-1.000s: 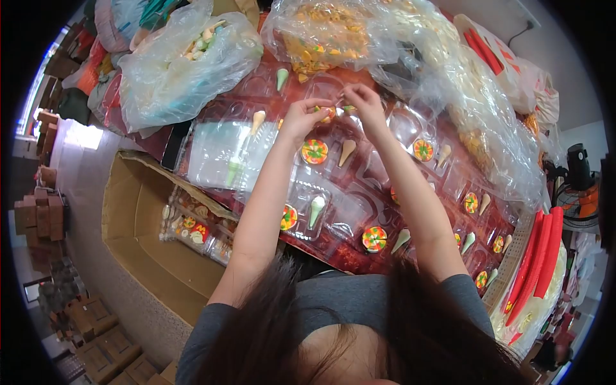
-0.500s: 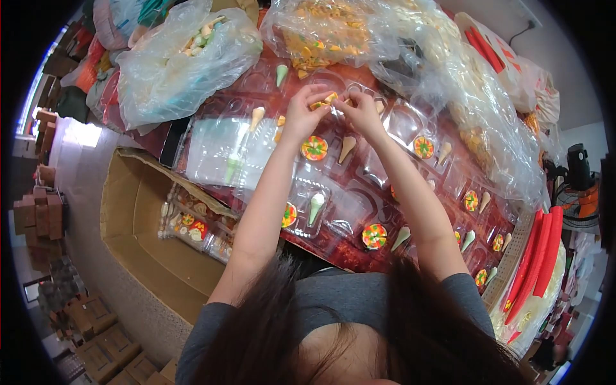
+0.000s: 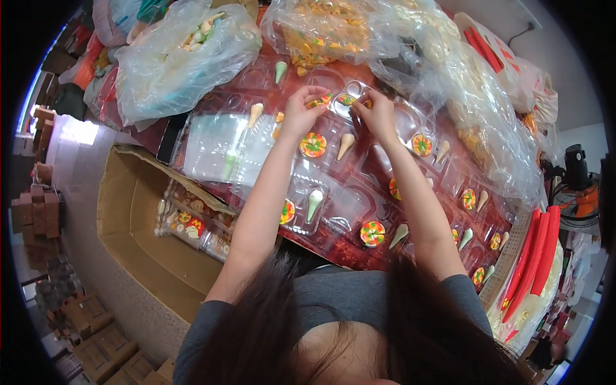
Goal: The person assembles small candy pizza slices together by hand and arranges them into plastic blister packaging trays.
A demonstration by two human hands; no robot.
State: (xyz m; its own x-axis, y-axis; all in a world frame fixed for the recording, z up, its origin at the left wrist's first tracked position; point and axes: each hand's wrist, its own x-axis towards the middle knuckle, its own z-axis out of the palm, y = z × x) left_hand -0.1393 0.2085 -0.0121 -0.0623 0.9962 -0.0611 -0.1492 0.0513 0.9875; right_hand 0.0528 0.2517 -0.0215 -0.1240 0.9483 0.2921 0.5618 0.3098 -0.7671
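Note:
My left hand [image 3: 301,113] is closed on a colourful toy pizza piece [image 3: 319,101], above the clear plastic trays at the table's far side. To its right, my right hand [image 3: 376,115] pinches a small yellow-orange piece [image 3: 367,103]. Between the two hands lies another colourful piece [image 3: 346,99] in a tray. Nearer me, a round toy pizza [image 3: 313,145] and a tan toy cone [image 3: 346,146] sit in tray hollows. A pale cone [image 3: 255,115] is left of my left hand, and a green cone [image 3: 280,72] is beyond it.
Plastic bags of toy cones [image 3: 186,64] and of yellow pieces [image 3: 327,32] stand along the far side. A cardboard box [image 3: 147,237] holding packed trays is at the lower left. Red tubes [image 3: 534,263] rest on the right, beside a beige basket [image 3: 510,256].
My hands, close together before, have moved apart, my right hand shifting right. A colourful piece now shows in the tray between them.

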